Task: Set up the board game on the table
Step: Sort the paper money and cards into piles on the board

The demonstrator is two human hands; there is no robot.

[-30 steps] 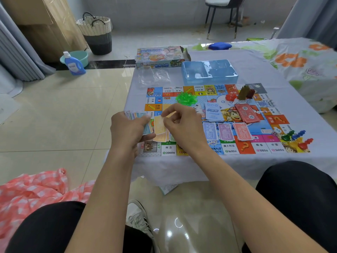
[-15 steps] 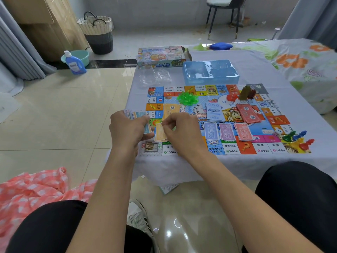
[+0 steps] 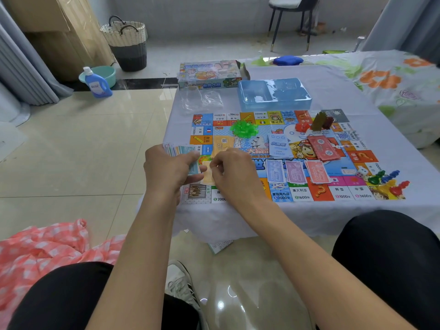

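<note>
A colourful game board lies flat on the cloth-covered table. My left hand grips a fanned stack of play money over the board's near left corner. My right hand pinches an orange note just beside that stack. Another orange note lies on the board behind my hands. Purple, pink and red note piles sit in a row near the front edge. Green houses are heaped near the far side, and coloured pawns with a die occupy the near right corner.
A blue plastic tray, clear wrapping and the game box stand beyond the board. Blue and red card piles lie mid-board. A detergent bottle, a basin and a basket are on the floor at left; a chair stands far back.
My right hand has lowered with the orange note from above the stack toward the board's near left part. My left hand keeps hold of the fanned notes, almost unmoved.
</note>
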